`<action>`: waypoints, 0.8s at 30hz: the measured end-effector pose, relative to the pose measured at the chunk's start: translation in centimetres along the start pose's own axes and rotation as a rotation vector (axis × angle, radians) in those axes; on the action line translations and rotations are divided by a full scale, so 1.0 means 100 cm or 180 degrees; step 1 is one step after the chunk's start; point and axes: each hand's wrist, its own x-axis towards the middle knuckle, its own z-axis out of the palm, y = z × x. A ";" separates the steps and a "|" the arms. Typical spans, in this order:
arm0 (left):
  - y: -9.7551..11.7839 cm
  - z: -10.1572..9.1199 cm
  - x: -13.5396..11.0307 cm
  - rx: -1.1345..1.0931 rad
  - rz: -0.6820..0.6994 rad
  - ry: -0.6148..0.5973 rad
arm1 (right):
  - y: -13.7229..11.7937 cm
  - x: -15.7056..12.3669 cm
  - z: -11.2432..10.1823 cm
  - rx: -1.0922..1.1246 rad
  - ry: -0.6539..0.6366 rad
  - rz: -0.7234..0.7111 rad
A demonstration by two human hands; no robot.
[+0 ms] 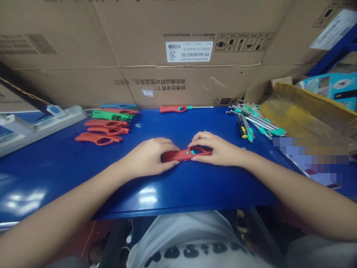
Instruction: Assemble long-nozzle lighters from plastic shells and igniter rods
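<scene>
A red lighter handle (pixel 184 153) with a teal trigger lies on the blue table (pixel 83 175) in front of me. My left hand (pixel 150 156) is closed around its left end. My right hand (pixel 214 149) grips its right end, fingers curled over the trigger loop. Both hands rest on the table top with the part pressed between them.
Several red, green and blue handle shells (pixel 107 126) lie at the left. One assembled red lighter (pixel 181 108) lies at the back. A pile of metal tubes with teal tips (pixel 255 123) and a yellow-handled screwdriver (pixel 242 131) lie at the right. Cardboard boxes (pixel 167 52) wall the back.
</scene>
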 end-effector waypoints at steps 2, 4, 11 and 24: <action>0.000 0.000 0.000 0.0034 -0.0016 -0.0001 | 0.000 0.000 0.000 -0.0038 -0.0019 0.0013; 0.000 0.001 0.000 0.0058 -0.0020 0.0001 | 0.000 0.000 0.000 -0.0088 -0.0041 0.0037; 0.000 0.003 0.000 0.0111 -0.0016 -0.0017 | 0.001 -0.001 0.000 -0.0136 -0.0103 0.0081; 0.010 0.009 0.002 0.1034 0.0058 -0.0055 | -0.005 -0.001 0.001 -0.1359 -0.0288 -0.0243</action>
